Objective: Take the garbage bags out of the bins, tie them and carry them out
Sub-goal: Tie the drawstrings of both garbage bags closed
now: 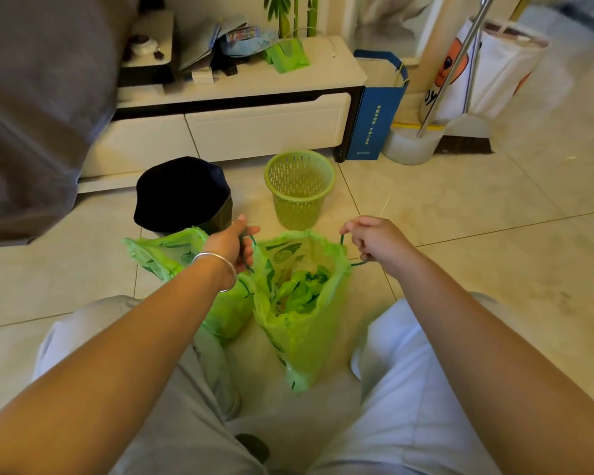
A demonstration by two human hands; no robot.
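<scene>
The left grip (235, 241) curls around the dark green drawstring (252, 240) at one side of the green garbage bag (299, 323), and the right grip (371, 240) pinches the drawstring at the opposite side. Between the two grips the bag's mouth gapes open, with crumpled green plastic inside; the bag hangs over the floor between the person's knees. Just beside the left grip, on its outer side, lies a second green bag (162, 255). Beyond the grips stand a green mesh bin (299, 186) and a dark bin (182, 195), both on the tiled floor (494, 217).
</scene>
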